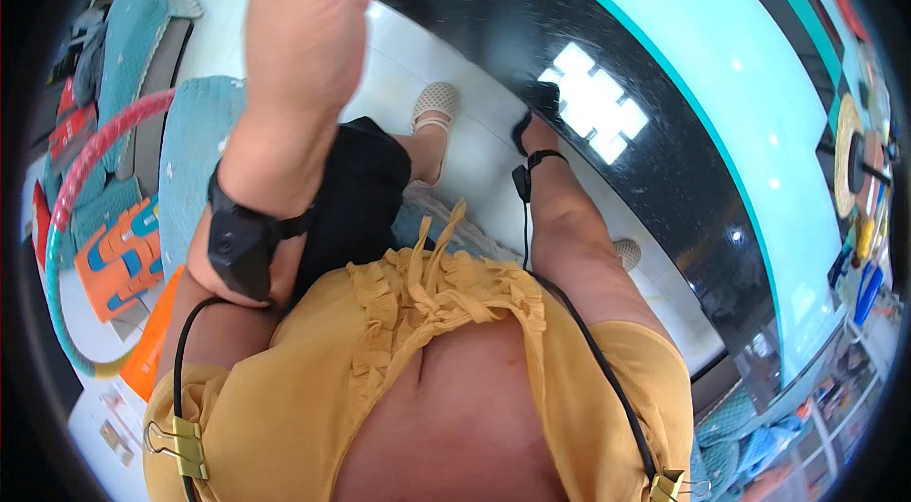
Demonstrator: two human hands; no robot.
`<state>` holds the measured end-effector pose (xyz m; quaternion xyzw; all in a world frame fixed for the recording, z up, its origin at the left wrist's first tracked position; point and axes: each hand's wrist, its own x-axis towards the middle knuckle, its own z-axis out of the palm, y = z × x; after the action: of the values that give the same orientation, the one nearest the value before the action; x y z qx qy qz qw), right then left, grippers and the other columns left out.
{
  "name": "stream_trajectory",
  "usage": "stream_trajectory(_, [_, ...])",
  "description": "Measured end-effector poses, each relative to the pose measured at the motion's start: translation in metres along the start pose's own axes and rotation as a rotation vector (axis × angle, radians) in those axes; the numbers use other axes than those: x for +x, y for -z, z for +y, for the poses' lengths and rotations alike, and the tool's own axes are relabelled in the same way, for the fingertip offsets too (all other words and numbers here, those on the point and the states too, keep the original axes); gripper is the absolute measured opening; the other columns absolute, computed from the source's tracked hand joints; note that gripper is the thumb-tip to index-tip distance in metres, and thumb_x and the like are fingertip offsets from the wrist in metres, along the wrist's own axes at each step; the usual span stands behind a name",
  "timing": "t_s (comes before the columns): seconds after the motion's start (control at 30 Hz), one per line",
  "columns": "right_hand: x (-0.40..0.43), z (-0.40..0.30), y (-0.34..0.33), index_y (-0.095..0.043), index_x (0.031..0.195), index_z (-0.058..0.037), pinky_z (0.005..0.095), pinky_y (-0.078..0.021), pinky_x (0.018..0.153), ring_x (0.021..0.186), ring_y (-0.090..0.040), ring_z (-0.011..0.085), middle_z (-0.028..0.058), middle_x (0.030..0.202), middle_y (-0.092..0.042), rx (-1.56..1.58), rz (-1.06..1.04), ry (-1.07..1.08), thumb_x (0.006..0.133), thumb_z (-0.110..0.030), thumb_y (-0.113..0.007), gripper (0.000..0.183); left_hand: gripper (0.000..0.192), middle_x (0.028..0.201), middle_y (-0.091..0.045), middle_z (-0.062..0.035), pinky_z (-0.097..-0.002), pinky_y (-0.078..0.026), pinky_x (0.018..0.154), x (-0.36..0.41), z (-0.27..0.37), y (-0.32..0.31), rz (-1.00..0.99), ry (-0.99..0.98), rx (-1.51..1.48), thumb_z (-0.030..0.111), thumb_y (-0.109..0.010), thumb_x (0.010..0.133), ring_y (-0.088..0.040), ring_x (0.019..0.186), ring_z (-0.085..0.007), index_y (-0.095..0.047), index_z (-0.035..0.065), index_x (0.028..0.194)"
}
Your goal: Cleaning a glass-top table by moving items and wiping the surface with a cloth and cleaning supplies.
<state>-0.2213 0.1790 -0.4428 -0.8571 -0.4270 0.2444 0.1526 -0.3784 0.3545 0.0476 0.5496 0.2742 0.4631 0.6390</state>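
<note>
My left hand [313, 25] is raised close to the camera at the upper left. Its thumb sticks out to the right, while the other fingers are cut off by the top edge, so what they hold is hidden. A black device is strapped round that forearm. My right hand [539, 135] reaches down to the edge of a glossy black panel [683, 210], which reflects bright light. Against the hand is a dark object [542, 98] that I cannot identify; the fingers are not clear. A small black device [522, 182] with a cable is strapped to that wrist.
A light blue quilted seat cover [199, 139], a pink and teal hoop [96, 146] and an orange patterned item [121, 263] lie to the left. A shiny turquoise surface [761, 82] curves beyond the black panel. Below are a pale tiled floor [491, 125] and a perforated clog [437, 100].
</note>
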Motion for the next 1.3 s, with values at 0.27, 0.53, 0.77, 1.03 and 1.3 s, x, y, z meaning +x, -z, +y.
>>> stream_trajectory(0.27, [-0.011,-0.016,0.069,-0.054,0.135,0.0025,0.0443,-0.0489,0.096,0.108,-0.061,0.0418,0.0278,0.115,-0.063,0.189,-0.112,-0.107,0.077,-0.002,-0.057,0.058,0.033,0.12,-0.06,-0.0085,-0.0299,-0.048,0.092,-0.003,0.0,-0.005,0.08,-0.01,-0.014,0.024,-0.043,0.107,-0.057,0.108,-0.0158,-0.06,-0.002,0.119])
stream_trajectory(0.53, [-0.077,0.038,0.084,-0.054,0.132,0.0081,0.0413,-0.0522,0.093,0.107,-0.064,0.0404,0.0312,0.114,-0.065,0.138,0.095,-0.397,0.078,0.002,-0.054,0.055,0.03,0.112,-0.06,-0.0069,-0.0339,-0.044,0.091,0.004,-0.024,0.028,0.231,-0.05,-0.534,0.024,-0.043,0.106,-0.054,0.105,-0.0159,-0.059,0.0001,0.116])
stream_trajectory(0.77, [-0.025,0.058,0.059,-0.056,0.131,0.001,0.0449,-0.0502,0.097,0.109,-0.062,0.0434,0.028,0.122,-0.063,-0.001,0.077,-0.414,0.083,-0.007,-0.057,0.048,0.03,0.116,-0.059,-0.0069,-0.0339,-0.043,0.092,0.006,-0.024,0.036,0.232,0.029,-0.519,0.025,-0.044,0.106,-0.053,0.108,-0.016,-0.059,0.0012,0.117])
stream_trajectory(1.03, [0.049,-0.054,0.012,-0.061,0.124,-0.0009,0.0452,-0.049,0.097,0.107,-0.064,0.0416,0.0241,0.118,-0.066,0.017,0.052,0.01,0.086,-0.013,-0.06,0.04,0.035,0.121,-0.059,-0.0079,-0.0353,-0.042,0.095,0.016,-0.043,0.056,0.279,0.049,-0.454,0.025,-0.043,0.106,-0.054,0.11,-0.0169,-0.057,-0.001,0.124])
stream_trajectory(1.3, [0.011,-0.132,0.001,-0.058,0.131,-0.0038,0.0456,-0.0388,0.107,0.124,-0.053,0.0389,0.0224,0.131,-0.059,0.244,-0.269,0.196,0.088,-0.018,-0.06,0.045,0.036,0.122,-0.06,-0.007,-0.0323,-0.042,0.098,0.014,-0.024,0.058,0.277,0.07,-0.417,0.023,-0.044,0.107,-0.054,0.109,-0.0144,-0.054,-0.0028,0.129])
